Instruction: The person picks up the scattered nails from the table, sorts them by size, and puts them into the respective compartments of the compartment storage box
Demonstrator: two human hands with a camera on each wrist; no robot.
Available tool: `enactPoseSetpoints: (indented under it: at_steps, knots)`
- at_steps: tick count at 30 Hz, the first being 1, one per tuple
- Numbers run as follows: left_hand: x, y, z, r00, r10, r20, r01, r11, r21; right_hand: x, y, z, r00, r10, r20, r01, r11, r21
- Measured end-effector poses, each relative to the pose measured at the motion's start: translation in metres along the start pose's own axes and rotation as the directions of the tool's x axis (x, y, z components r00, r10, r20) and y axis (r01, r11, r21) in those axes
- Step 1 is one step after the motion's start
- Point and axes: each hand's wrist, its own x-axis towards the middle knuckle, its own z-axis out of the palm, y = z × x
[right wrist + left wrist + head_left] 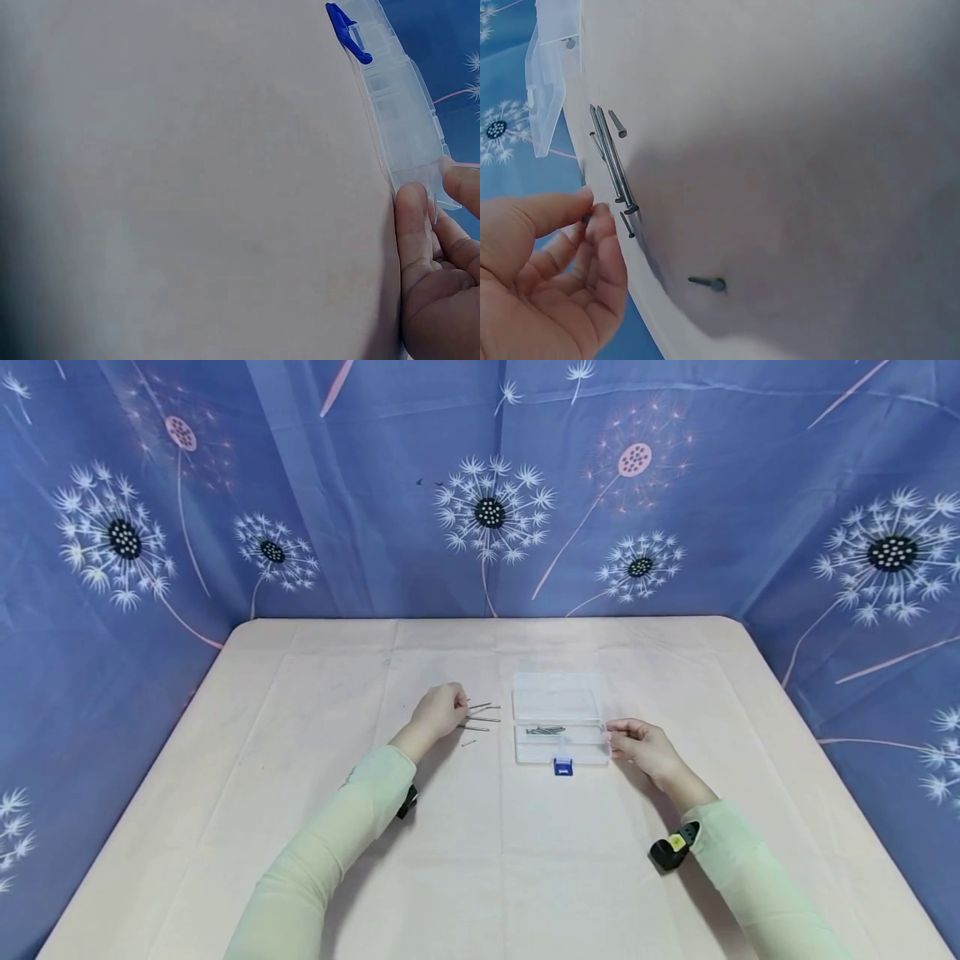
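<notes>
Loose nails of different lengths point(483, 719) lie on the table left of a clear plastic box point(536, 761). My left hand point(438, 712) is just beside them, thumb and fingertips pinching a nail point(586, 219); only its dark head shows clearly. Two long nails point(613, 161) lie side by side, with shorter ones around them and one short nail point(706, 283) apart. The box stands with its lid point(557, 696) folded back, and several nails point(545, 731) lie in its rear compartment. My right hand point(648, 750) grips the box's right end, thumb and fingers on its wall.
A blue latch point(563, 767) sticks out at the box's front. Pale pink cloth point(450, 877) covers the table. Blue dandelion-patterned curtains point(375, 510) stand along the table's back and both sides. Black devices point(670, 852) are strapped at both wrists.
</notes>
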Motion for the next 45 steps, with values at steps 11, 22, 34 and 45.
enactPoseSetpoints:
  at_steps: [11, 22, 34, 45]
  knots:
    - [-0.004, 0.001, 0.001, 0.999, 0.022, -0.037, -0.028, 0.982, -0.186, -0.001, 0.001, 0.0, 1.0, 0.016, -0.005, -0.016, 1.0, -0.027]
    - [-0.002, 0.001, 0.007, 0.998, -0.056, -0.001, 0.048, 0.873, -0.485, -0.001, -0.002, -0.001, 1.0, 0.028, -0.003, -0.028, 0.998, -0.054]
    - [-0.002, 0.012, 0.013, 0.997, -0.059, 0.047, 0.075, 0.769, -0.634, 0.003, -0.003, 0.0, 1.0, 0.028, -0.01, -0.028, 0.998, -0.056]
    - [-0.006, 0.031, 0.018, 0.997, -0.035, 0.065, 0.068, 0.789, -0.611, 0.002, 0.0, 0.0, 1.0, 0.018, -0.01, -0.019, 0.999, -0.042]
